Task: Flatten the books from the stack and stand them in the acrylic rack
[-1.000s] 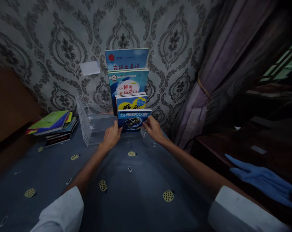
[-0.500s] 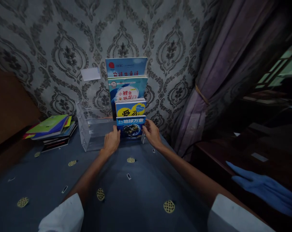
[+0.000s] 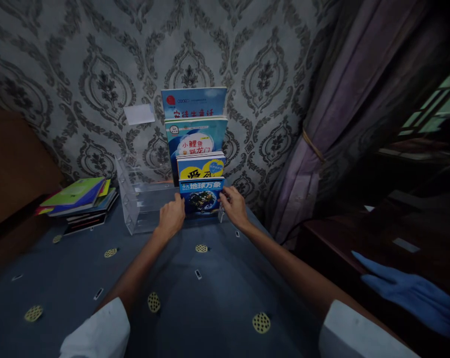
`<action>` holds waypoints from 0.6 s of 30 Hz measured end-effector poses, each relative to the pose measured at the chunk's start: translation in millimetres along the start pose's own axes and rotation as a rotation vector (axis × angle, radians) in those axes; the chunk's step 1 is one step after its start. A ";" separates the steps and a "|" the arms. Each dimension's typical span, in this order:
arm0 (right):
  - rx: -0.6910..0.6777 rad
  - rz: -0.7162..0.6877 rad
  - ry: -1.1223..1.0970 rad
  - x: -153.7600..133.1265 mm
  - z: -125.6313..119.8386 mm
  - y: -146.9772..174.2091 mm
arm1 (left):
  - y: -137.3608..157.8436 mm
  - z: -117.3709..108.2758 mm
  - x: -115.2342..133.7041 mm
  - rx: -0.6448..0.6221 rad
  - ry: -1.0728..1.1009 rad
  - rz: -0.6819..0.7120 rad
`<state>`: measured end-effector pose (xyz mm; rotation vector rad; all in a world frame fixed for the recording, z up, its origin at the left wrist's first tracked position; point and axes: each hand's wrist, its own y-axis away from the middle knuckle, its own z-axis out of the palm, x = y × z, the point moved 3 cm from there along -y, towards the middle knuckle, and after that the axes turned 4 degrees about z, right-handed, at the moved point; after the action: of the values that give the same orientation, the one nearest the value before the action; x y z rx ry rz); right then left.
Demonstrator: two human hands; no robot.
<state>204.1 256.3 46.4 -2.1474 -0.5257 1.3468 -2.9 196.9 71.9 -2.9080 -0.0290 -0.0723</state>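
Note:
A blue book with a globe on its cover (image 3: 201, 200) stands in the front tier of a clear acrylic rack (image 3: 130, 211). My left hand (image 3: 172, 217) closes on its left edge, and my right hand (image 3: 234, 205) grips the right edge between thumb and fingers. Behind it rise a yellow and blue book (image 3: 200, 169), a teal book (image 3: 196, 135) and, at the back, a tall blue book (image 3: 194, 102). These books fill the right part of the rack, each partly covering the one behind.
Left of the rack lies a stack of books and folders (image 3: 76, 194), a green one on top. A white card (image 3: 139, 114) is on the patterned wall. At right hangs a tied purple curtain (image 3: 303, 164); a blue glove (image 3: 407, 291) rests on a dark surface.
The globe book sits very slightly higher or more upright, with both hands still at its edges. Otherwise only a small shift of the view shows.

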 end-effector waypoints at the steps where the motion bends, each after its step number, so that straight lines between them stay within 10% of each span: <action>1: 0.006 -0.006 0.010 0.3 0.1 0.1 | -0.4 0.1 -0.2 0.003 -0.018 0.001; 18: 0.015 -0.026 0.069 -2.1 -2.0 0.4 | 3.7 -2.2 -0.1 -0.010 -0.066 0.009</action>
<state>205.0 254.3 48.3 -2.1586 -0.5126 1.2543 -3.0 192.8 73.2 -2.9197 -0.0274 0.0246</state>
